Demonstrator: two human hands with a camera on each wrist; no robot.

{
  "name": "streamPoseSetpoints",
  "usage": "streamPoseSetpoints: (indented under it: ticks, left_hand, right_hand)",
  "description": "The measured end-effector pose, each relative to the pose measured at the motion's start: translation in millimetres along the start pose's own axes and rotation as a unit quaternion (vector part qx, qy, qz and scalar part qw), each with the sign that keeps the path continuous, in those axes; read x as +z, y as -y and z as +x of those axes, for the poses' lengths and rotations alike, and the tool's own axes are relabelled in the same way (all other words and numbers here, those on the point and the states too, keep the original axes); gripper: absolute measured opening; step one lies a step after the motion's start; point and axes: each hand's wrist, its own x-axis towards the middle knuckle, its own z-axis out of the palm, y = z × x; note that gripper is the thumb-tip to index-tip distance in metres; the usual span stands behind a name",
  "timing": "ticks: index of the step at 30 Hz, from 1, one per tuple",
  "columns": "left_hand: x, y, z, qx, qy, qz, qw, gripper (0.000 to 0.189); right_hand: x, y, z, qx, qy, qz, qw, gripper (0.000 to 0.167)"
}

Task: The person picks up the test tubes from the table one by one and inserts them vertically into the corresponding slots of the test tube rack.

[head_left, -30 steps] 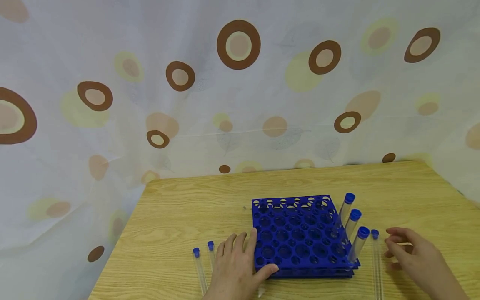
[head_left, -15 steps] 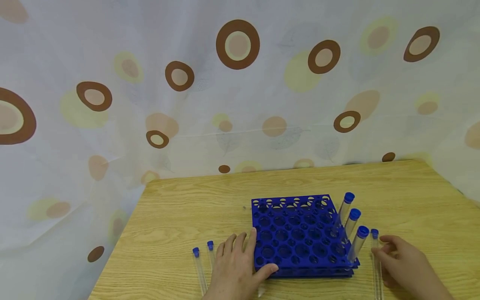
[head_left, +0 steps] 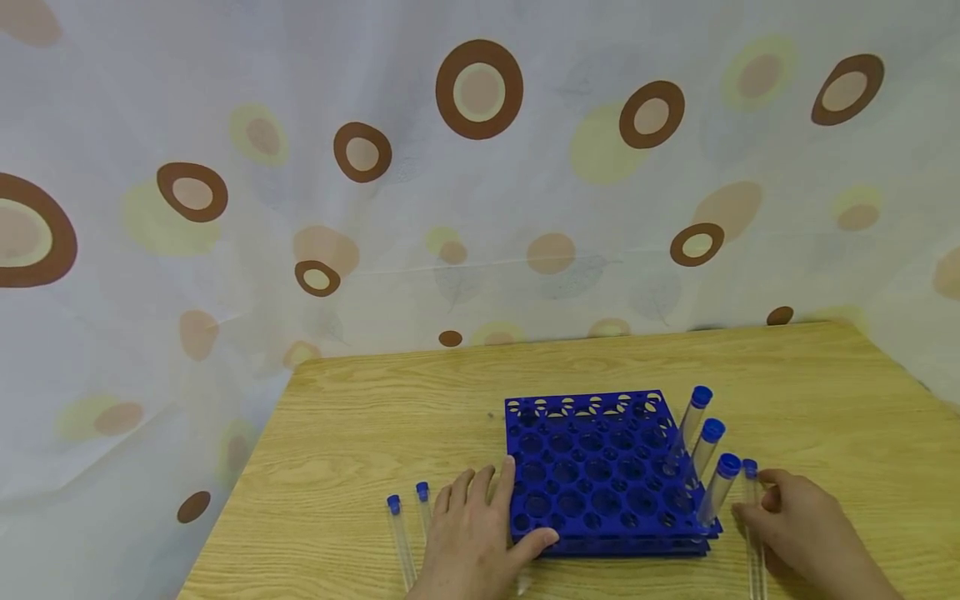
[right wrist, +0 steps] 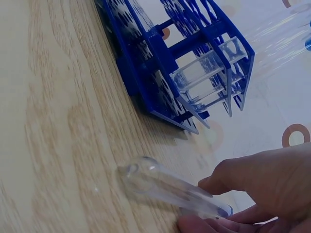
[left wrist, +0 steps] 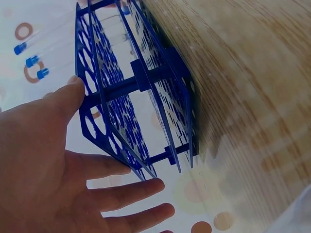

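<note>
A blue test tube rack (head_left: 611, 546) stands on the table. My left hand (head_left: 468, 533) rests at its front left corner, thumb on the top plate and fingers fairly straight along the side. Three clear test tubes (head_left: 722, 492) with blue caps stand tilted in the rack's right edge. Right of it, another capped test tube (head_left: 754, 554) lies on the table, and my right hand (head_left: 802, 529) pinches it between thumb and fingers. The right wrist view shows this tube's rounded end (right wrist: 138, 177) close over the wood, its capped end partly hidden by the fingers.
Two more capped tubes (head_left: 402, 537) lie on the table left of my left hand. The wooden table (head_left: 375, 417) meets a patterned curtain (head_left: 405, 308) at the back, and more of the curtain hangs at both sides.
My right hand has moved left from beside the lying test tube and now has its thumb and fingers on it. The left hand and the rack stay as they were.
</note>
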Motion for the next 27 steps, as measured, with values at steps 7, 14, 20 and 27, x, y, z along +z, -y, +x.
streamPoseSetpoints:
  ticks: [7, 14, 20, 27]
  left_hand:
    - [0.9, 0.5, -1.2, 0.008, -0.018, 0.008, 0.9998, 0.092]
    - [1.0, -0.1, -0.8, 0.008, -0.017, 0.013, 0.9997, 0.092]
    - [1.3, -0.9, 0.3, 0.007, -0.014, 0.007, 0.9998, 0.090]
    - [1.0, -0.5, 0.4, 0.002, -0.008, 0.002, 1.0000, 0.091]
  right_hand:
    - [-0.8, 4.9, -2.0, -0.006, -0.013, -0.013, 0.9998, 0.062]
    - [-1.5, 3.0, -3.1, -0.003, 0.003, 0.001, 1.0000, 0.063]
    - [-2.7, -2.4, -0.9, -0.002, 0.005, 0.002, 1.0000, 0.064]
    - [-2.8, -3.8, 0.8, 0.003, 0.001, 0.016, 0.9999, 0.065]
